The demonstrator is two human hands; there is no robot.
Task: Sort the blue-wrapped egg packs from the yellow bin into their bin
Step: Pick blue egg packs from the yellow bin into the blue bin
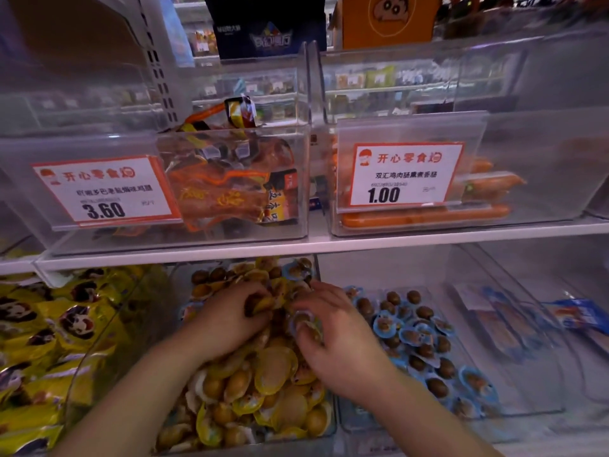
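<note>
The clear bin of yellow-wrapped egg packs (263, 390) fills the lower middle of the head view. Both hands are dug into its heap. My left hand (227, 321) is closed on a yellow-wrapped egg pack (260, 305). My right hand (333, 338) pinches a blue-wrapped egg pack (301, 319) with thumb and fingers, just above the yellow pile. Another blue-wrapped pack (296, 270) lies at the far end of this bin. To the right stands the clear bin of blue-wrapped egg packs (425, 344), which holds several packs.
A white shelf edge (329, 245) hangs close above the bins. On it stand clear boxes of orange snack packs (230, 192) and sausages (428, 216). Yellow bags (49, 341) fill the bin at left; blue flat packs (576, 315) lie far right.
</note>
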